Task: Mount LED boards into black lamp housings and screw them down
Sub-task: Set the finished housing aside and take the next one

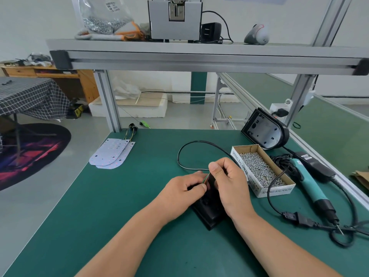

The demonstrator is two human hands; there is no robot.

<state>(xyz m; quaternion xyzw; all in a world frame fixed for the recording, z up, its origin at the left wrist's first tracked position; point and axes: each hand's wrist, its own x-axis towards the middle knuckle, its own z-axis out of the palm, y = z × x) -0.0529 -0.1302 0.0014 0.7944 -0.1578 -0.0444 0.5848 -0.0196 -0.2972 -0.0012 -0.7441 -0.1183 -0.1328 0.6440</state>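
A black lamp housing [208, 213] lies on the green mat in the middle, mostly hidden under both hands. My left hand [182, 189] grips its far end with curled fingers. My right hand [227, 179] pinches thin red and green wires [206, 177] at the housing's top end. A black cable [184, 148] loops away behind the hands. Two white LED boards [111, 153] with coloured wires lie stacked at the far left of the mat. A second black lamp housing [265, 129] leans open at the far right.
A cardboard box of silver screws [259, 169] sits right of my hands. A teal electric screwdriver [308, 181] with its black power cord [299, 219] lies further right. An aluminium shelf [199, 54] spans overhead. The mat's left edge drops to the floor.
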